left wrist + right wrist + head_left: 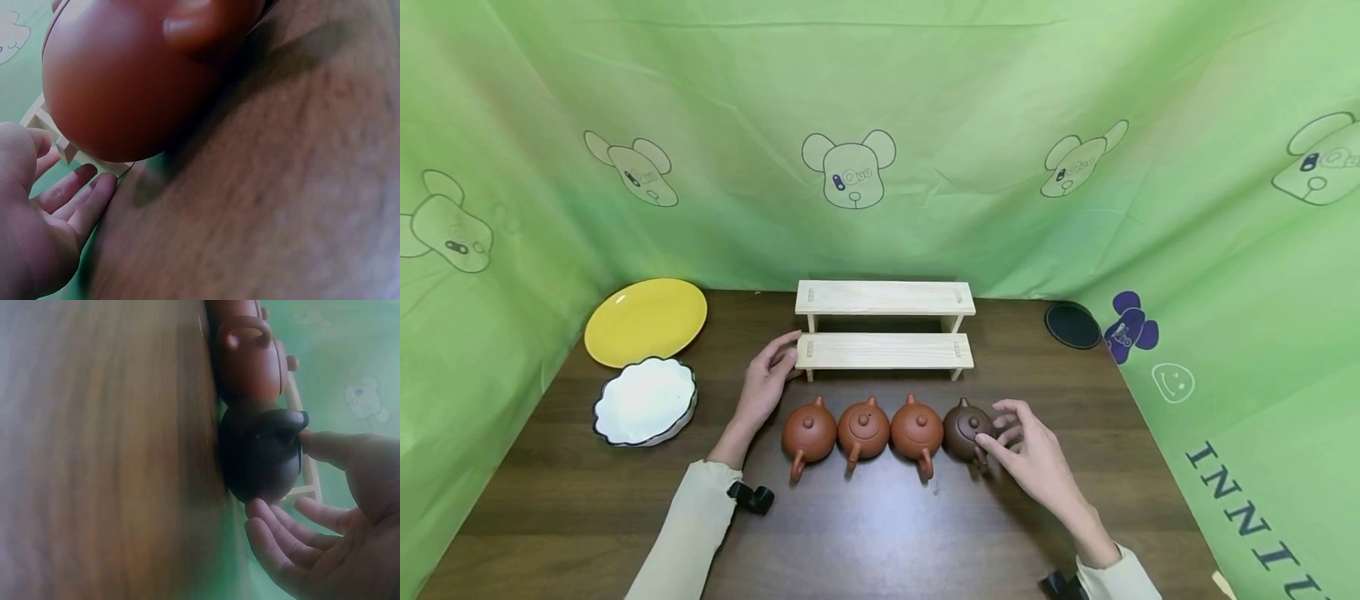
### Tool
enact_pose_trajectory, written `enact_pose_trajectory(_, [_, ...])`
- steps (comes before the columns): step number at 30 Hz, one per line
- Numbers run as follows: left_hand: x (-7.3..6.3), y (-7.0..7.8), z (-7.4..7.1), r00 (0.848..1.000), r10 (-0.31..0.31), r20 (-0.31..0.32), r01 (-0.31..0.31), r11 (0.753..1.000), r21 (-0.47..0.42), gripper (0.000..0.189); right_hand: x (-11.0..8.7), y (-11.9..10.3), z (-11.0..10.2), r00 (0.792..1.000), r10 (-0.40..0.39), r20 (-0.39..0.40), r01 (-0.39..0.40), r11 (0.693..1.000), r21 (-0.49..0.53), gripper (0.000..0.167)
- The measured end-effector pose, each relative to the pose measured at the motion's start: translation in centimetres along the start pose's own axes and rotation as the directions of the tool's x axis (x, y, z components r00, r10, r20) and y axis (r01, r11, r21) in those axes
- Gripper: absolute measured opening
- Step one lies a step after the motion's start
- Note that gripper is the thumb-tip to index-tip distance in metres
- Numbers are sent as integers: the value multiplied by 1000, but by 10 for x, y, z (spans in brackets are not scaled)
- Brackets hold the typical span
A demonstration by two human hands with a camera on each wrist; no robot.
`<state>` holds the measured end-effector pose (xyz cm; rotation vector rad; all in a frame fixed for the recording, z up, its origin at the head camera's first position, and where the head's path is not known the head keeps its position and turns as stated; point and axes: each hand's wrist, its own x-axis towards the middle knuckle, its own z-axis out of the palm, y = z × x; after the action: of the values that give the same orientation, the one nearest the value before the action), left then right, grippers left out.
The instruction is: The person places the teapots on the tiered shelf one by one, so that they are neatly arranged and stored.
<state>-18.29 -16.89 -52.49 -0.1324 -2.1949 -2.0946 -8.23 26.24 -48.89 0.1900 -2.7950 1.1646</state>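
Head view: right hand (1034, 460) spreads wide at round dark-brown clay teapot (962, 428), apparently reaching; left hand (764, 385) loose; grip needed next.

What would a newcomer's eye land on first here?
Probably the middle row: three red teapots and, at its right end, a dark teapot with the right hand at it. Behind stands a pale wooden rack, left hand at its left end. A yellow plate lies far left.

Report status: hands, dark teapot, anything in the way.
Left hand at left end of front wooden shelf. Right hand open around right side of dark teapot. Teapot upright on table. Reddish teapot close on its left.
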Motion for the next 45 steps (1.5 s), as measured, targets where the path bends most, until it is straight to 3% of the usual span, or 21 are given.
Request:
enact_pose_trajectory(4, [-2, -8, -2, 997, 68, 19, -68, 998, -2, 42, -1, 3, 1, 997, 60, 52, -62, 997, 35, 55])
enact_pose_trajectory(7, [2, -23, -6, 992, 116, 41, -114, 993, -34, 44, -1, 6, 2, 993, 93, 70, -96, 995, 41, 57])
enact_pose_trajectory(10, [6, -30, -8, 995, 90, 41, -89, 996, -13, 43, -2, 7, 1, 988, 136, 70, -139, 989, 49, 53])
enact_pose_trajectory(14, [6, -26, -7, 1000, 13, 25, -14, 998, 62, 43, -2, 7, 0, 981, 180, 67, -184, 981, 60, 42])
enact_pose_trajectory(18, [2, -23, -6, 999, 49, 12, -50, 996, 72, 44, -4, 6, 0, 976, 206, 69, -212, 973, 88, 31])
enact_pose_trajectory(20, [-1, -13, -3, 998, 63, 10, -64, 994, 86, 44, -6, 5, 0, 975, 209, 72, -217, 969, 117, 31])
enact_pose_trajectory(24, [-1, -10, 0, 1000, 25, 3, -25, 996, 84, 41, -10, 3, 3, 972, 213, 99, -229, 954, 192, 31])
enact_pose_trajectory(30, [0, -10, 0, 1000, -1, 10, 0, 996, 87, 42, -13, -2, 7, 935, 311, 168, -350, 880, 321, 35])
enact_pose_trajectory(35, [0, -15, -2, 999, 51, 14, -52, 996, 70, 41, -13, -1, 8, 900, 372, 228, -434, 815, 384, 30])
enact_pose_trajectory(40, [5, -31, -7, 991, 128, 27, -127, 992, -4, 41, -14, 1, 6, 872, 376, 312, -482, 768, 421, 27])
enact_pose_trajectory(45, [3, -25, -5, 991, 130, 26, -131, 991, 8, 41, -15, 4, 4, 851, 329, 409, -507, 720, 475, 19])
